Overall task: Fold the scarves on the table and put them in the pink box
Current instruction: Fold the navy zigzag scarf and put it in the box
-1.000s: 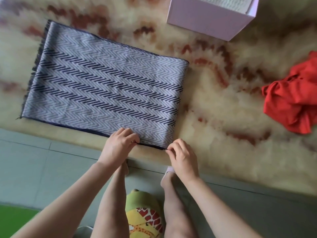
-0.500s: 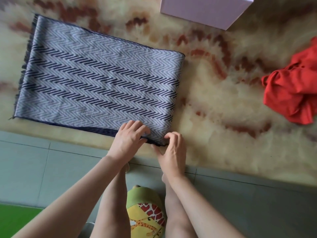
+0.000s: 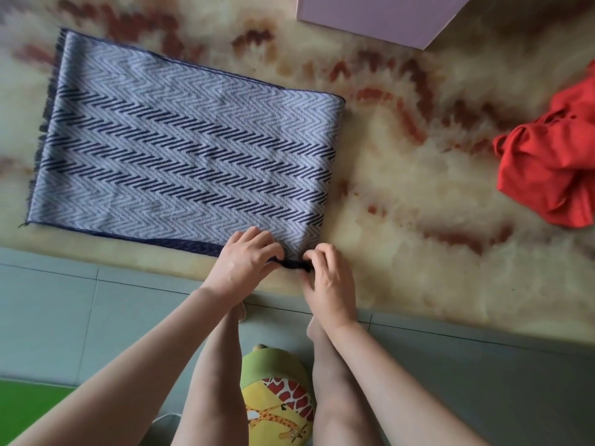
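So your left hand (image 3: 241, 262) and right hand (image 3: 326, 278) both pinch the near right corner of the zigzag scarf (image 3: 186, 156), flat on the left. It needs more folds. The red scarf (image 3: 553, 169) sits crumpled on the right. Both must go in the far pink box (image 3: 380, 17).

My left hand (image 3: 244, 262) and right hand (image 3: 328, 278) meet at the near right corner of the blue-and-white zigzag scarf (image 3: 186, 156). Both pinch its dark edge, which is bunched between them. The scarf lies flat on the table's fluffy cream cover (image 3: 418, 226), fringe at its left end. A crumpled red scarf (image 3: 553, 169) lies well apart to the right, and the pink box (image 3: 380, 17) stands at the top edge.
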